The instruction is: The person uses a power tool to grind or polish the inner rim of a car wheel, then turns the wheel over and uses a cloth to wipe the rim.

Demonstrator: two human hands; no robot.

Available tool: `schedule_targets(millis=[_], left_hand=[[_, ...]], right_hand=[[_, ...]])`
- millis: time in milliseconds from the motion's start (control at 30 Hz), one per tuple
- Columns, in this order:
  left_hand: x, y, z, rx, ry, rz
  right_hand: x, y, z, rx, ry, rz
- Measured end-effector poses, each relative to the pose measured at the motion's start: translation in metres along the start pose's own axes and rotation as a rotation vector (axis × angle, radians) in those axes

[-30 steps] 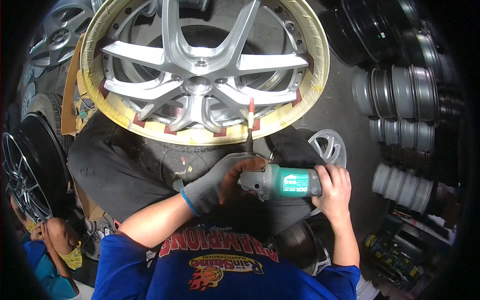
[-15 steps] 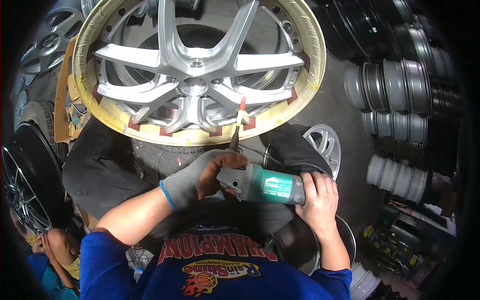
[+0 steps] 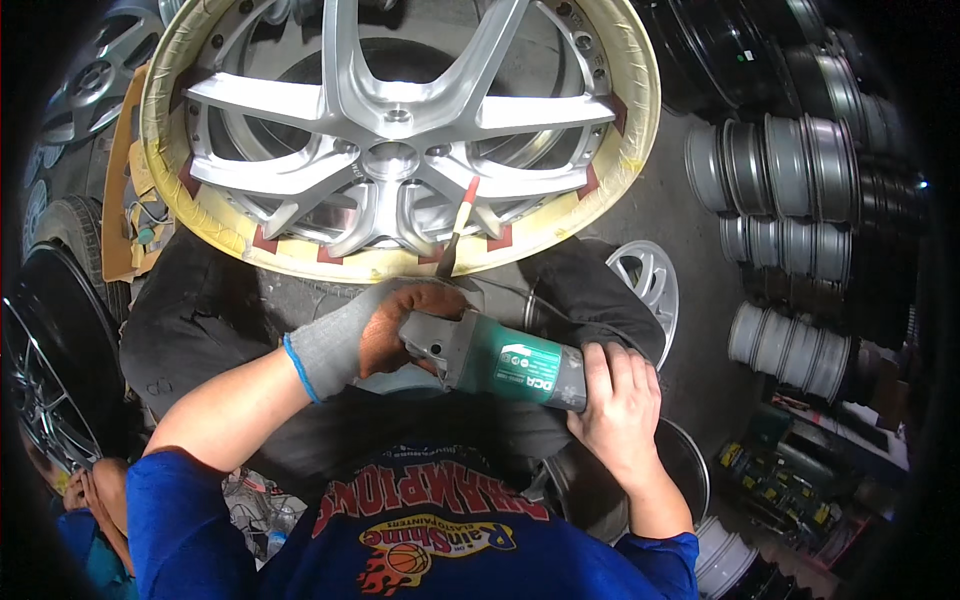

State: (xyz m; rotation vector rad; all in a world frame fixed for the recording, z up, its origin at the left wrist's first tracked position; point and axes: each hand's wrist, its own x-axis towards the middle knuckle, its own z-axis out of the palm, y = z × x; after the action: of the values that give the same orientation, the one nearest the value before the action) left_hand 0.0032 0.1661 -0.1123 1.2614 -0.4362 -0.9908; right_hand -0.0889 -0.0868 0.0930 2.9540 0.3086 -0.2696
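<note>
one gloved left hand [image 3: 385, 332] and one bare right hand [image 3: 618, 405] curl around the angle grinder [image 3: 515, 365] just short of the alloy wheel [image 3: 395, 130]; i judge a slackened grip could let it scratch the spokes [image 3: 545, 115].

One power tool [image 3: 508, 362], one glove [image 3: 338, 338], one yellow-taped wheel [image 3: 396, 134], one red-tipped rod [image 3: 460, 217].

power tool [image 3: 512, 362]: green, grey | glove [image 3: 345, 338]: grey, rust-brown (blue cuff edge [image 3: 299, 368]) | wheel [image 3: 400, 120]: silver | rim [image 3: 370, 268]: yellow
</note>
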Motion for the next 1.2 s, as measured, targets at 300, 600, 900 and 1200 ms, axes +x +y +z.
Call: schedule_targets(millis=[300,600,900,1200], left_hand=[[-0.005,0.048,-0.021,0.062,-0.104,0.184],[-0.013,0.03,-0.039,-0.275,-0.007,-0.065],[-0.007,0.13,0.019,-0.617,0.252,-0.5],[0.061,0.133,0.092,-0.629,0.042,-0.352]], right_hand=[[0.008,-0.017,0.0,0.007,-0.002,-0.02],[0.018,-0.025,0.009,0.039,0.043,-0.044],[0.001,0.022,0.002,0.093,0.162,-0.018],[-0.017,0.096,-0.015,-0.078,0.071,-0.067]])
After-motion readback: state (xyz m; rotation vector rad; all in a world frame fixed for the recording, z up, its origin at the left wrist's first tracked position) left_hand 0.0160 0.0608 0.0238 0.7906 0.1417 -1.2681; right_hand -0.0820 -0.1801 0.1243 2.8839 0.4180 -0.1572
